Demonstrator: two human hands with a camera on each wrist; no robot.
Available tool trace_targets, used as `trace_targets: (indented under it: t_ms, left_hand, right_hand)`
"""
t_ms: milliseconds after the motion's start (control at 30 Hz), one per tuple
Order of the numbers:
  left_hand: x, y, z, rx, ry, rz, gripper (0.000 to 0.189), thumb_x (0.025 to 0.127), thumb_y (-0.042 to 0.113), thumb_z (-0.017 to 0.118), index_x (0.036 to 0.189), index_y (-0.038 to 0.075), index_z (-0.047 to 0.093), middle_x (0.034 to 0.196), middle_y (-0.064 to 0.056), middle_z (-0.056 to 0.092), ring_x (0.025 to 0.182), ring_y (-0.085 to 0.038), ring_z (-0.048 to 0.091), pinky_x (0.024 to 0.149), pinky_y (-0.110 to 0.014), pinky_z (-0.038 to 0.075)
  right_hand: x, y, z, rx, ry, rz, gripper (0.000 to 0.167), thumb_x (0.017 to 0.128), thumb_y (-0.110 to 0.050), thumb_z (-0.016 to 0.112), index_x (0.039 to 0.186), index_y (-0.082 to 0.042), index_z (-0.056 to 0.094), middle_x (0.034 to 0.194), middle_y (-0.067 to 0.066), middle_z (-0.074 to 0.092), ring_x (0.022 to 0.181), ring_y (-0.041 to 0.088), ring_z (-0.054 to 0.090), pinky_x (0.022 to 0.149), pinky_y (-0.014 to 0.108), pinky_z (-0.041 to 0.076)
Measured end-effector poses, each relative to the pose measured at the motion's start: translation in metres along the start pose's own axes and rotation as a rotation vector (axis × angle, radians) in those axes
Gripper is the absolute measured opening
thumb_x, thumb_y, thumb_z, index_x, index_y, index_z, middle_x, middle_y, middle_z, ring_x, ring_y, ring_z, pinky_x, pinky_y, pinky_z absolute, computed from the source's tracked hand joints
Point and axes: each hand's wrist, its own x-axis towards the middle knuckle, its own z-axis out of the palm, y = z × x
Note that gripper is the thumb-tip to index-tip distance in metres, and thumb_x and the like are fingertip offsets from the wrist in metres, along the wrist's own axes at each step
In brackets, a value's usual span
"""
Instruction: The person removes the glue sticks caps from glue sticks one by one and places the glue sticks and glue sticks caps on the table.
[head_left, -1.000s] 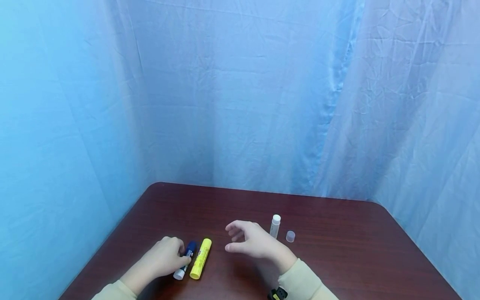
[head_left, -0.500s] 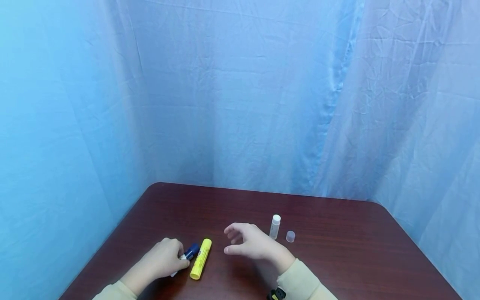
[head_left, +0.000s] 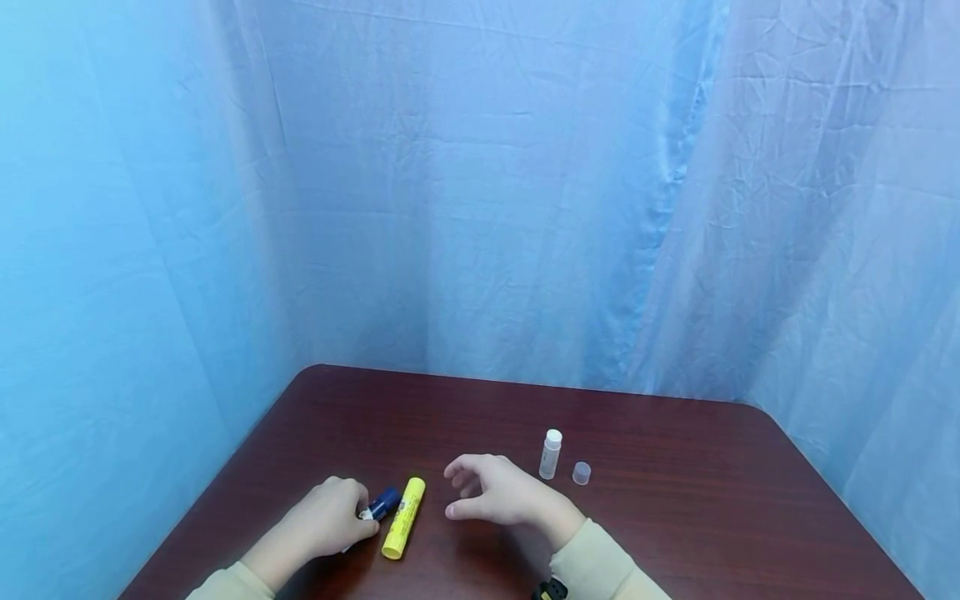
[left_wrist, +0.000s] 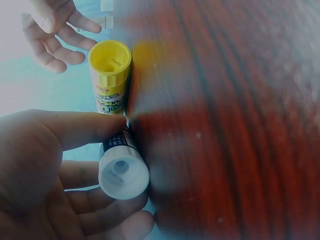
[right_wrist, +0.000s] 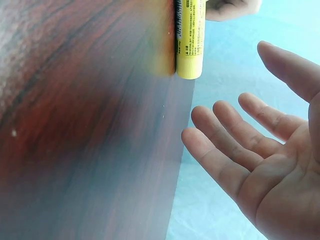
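My left hand (head_left: 330, 517) grips a glue stick (head_left: 385, 502) with a dark blue cap and a white base, thumb on one side and curled fingers on the other. In the left wrist view its round white end (left_wrist: 124, 175) faces the camera. Right beside it lies a yellow glue stick (head_left: 403, 518), its cap end pointing away from me. To the right of that, my right hand (head_left: 510, 496) is held over the table with fingers loosely bent and nothing between them. The right wrist view shows its palm and spread fingers (right_wrist: 225, 165) apart from the yellow glue stick.
Behind my right hand is a white glue stick (head_left: 551, 455), with a small translucent cap (head_left: 581, 473) to its right. The dark red-brown table (head_left: 675, 517) has rounded far corners, and blue curtains (head_left: 480, 208) hang around it.
The blue-capped glue stick has turned in my left hand, its cap swinging right toward the yellow one. My right hand has drifted slightly toward me and left.
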Motion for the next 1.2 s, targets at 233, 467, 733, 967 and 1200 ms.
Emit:
trace_targets:
  t_ms: [233,467,733,967,1200]
  left_hand:
    - [0.001,0.0,0.0,0.004,-0.004,-0.021,0.027,0.082,0.019,0.079,0.065,0.014,0.059,0.056,0.002,0.051,0.047,-0.012,0.045,0.047,-0.027,0.036]
    - [0.001,-0.001,0.001,0.022,0.008,-0.007,0.026,0.08,0.019,0.077,0.063,0.014,0.058,0.055,0.003,0.05,0.047,-0.012,0.044,0.047,-0.027,0.034]
    - [0.0,0.0,0.0,0.023,0.013,-0.027,0.028,0.082,0.019,0.078,0.063,0.014,0.057,0.055,0.004,0.046,0.048,-0.012,0.041,0.049,-0.027,0.033]
    - [0.002,0.003,-0.004,0.031,0.06,-0.044,0.027,0.084,0.019,0.078,0.066,0.015,0.058,0.059,0.002,0.049,0.052,-0.013,0.043,0.052,-0.029,0.035]
    - [0.01,0.007,-0.008,0.046,0.094,-0.044,0.016,0.087,0.025,0.079,0.084,0.014,0.068,0.071,0.003,0.055,0.062,-0.015,0.048,0.058,-0.034,0.041]
  right_hand:
    - [0.0,-0.001,0.001,-0.008,-0.002,0.001,0.043,0.087,-0.027,0.081,0.125,-0.013,0.065,0.113,0.004,0.07,0.098,0.012,0.067,0.088,0.031,0.052]
    - [-0.001,-0.002,-0.001,-0.009,-0.01,0.007,0.044,0.088,-0.028,0.08,0.126,-0.011,0.065,0.113,0.003,0.07,0.099,0.011,0.067,0.088,0.031,0.053]
    - [-0.003,-0.002,-0.003,-0.019,0.004,-0.015,0.047,0.088,-0.028,0.08,0.127,-0.008,0.064,0.113,0.004,0.07,0.099,0.012,0.068,0.088,0.031,0.053]
    - [-0.005,-0.003,-0.007,-0.018,0.032,-0.034,0.043,0.087,-0.029,0.081,0.124,-0.014,0.065,0.111,0.004,0.07,0.098,0.011,0.067,0.088,0.031,0.052]
    - [-0.008,-0.005,-0.012,-0.023,0.065,-0.043,0.042,0.087,-0.031,0.081,0.123,-0.018,0.065,0.108,-0.007,0.069,0.1,0.011,0.067,0.088,0.032,0.053]
